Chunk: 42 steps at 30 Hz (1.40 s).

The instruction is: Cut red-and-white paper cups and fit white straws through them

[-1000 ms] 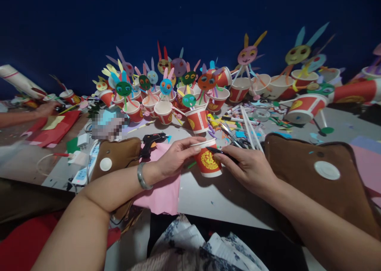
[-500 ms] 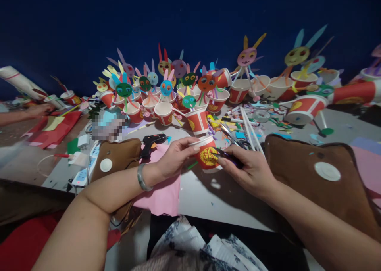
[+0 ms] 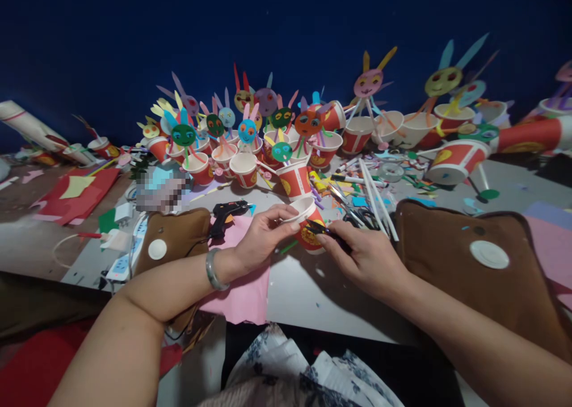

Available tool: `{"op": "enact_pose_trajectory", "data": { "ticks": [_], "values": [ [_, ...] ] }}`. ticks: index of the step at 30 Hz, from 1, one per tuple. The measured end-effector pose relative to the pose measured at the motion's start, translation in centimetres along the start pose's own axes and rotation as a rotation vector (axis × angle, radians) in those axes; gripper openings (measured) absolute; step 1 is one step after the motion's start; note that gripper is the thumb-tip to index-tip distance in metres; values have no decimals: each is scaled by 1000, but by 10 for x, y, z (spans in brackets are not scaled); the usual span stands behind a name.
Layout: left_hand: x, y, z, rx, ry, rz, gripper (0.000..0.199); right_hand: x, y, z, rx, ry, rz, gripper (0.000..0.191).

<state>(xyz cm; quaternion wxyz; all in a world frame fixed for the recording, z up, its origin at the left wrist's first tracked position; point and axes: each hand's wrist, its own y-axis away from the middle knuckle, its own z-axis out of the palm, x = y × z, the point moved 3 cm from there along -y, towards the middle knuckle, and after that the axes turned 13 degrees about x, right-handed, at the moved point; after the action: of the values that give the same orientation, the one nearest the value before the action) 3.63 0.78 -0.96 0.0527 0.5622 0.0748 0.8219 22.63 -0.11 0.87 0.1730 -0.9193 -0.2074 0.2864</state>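
Note:
My left hand (image 3: pixel 266 234) pinches the rim of a red and white paper cup (image 3: pixel 310 240) with a yellow emblem, its open top tilted up and left. In my right hand (image 3: pixel 361 255) is a dark pair of scissors (image 3: pixel 316 227), mostly covered by the fingers. Their tips lie against the cup's side near the emblem; I cannot tell whether they cut into it. Just behind stands another red paper cup (image 3: pixel 294 179) bearing a green paper rabbit face (image 3: pixel 282 151).
Rows of cup-and-rabbit figures (image 3: pixel 247 131) stand along the back. A glue gun (image 3: pixel 226 216) lies on pink paper (image 3: pixel 239 288). Brown cushion-like pads (image 3: pixel 482 288) lie on both sides. White sticks (image 3: pixel 374 195) and markers are at centre right, a power strip (image 3: pixel 123 267) at left.
The held cup has tilted with its rim turned more toward me, and the scissors have moved slightly left and up along its side. Another person's hand at the far left has left view.

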Motion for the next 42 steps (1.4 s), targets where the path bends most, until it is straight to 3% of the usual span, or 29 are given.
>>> {"op": "enact_pose_trajectory", "data": {
  "ticks": [22,27,30,33,35,38,42],
  "values": [
    [0,4,3,-38,40,-31,16,3,0,7,37,-140,17,41],
    [1,4,3,-16,10,-71,17,-4,1,-1,71,-288,-142,39],
    [3,2,3,-7,-12,-55,18,-4,4,-5,154,-353,-210,38],
    [6,0,3,-17,-41,2,16,7,2,-4,293,-315,-17,44],
    [6,0,2,-27,-39,23,13,14,-1,2,289,-328,161,47],
    [6,0,2,-67,-23,18,9,17,-4,14,114,-478,335,54],
    [4,0,3,-148,-187,55,4,11,-3,25,-71,-570,365,50]
  ]
}}
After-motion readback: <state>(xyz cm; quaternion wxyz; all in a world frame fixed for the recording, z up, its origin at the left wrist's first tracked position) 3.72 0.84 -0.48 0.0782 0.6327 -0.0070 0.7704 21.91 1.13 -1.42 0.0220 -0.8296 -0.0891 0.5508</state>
